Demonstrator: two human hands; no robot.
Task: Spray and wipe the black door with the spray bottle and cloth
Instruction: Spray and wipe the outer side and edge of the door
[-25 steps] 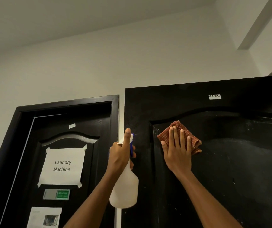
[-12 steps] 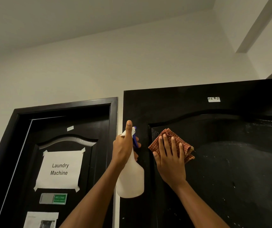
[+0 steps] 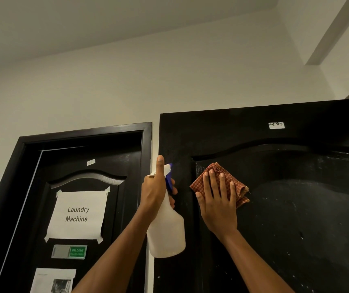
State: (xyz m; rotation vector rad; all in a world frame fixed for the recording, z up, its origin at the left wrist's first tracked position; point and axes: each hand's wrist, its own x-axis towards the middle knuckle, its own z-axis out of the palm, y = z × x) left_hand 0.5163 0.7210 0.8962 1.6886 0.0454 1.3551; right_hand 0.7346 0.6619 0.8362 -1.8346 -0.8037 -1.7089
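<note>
Left hand (image 3: 155, 194): wrapped around the spray bottle (image 3: 166, 227), centre frame, nozzle aimed at the door edge.
Right hand (image 3: 219, 205): fingers spread, pressing the checked cloth (image 3: 240, 190) flat on the black door (image 3: 296, 218), right half.
Progress: wiping under way at the upper panel; pale specks lower right suggest much remains.
Door tag (image 3: 276, 124): "F-I R-I", roughly.
Far door sign (image 3: 77, 214), lower left: "Laundry Machine".
Green plate (image 3: 77, 252): "WELCOME".

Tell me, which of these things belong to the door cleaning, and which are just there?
In use: spray bottle in the left hand; checked cloth under the right hand; black door.

Just there: laundry door; Laundry Machine sign; green welcome plate; white label.
</note>
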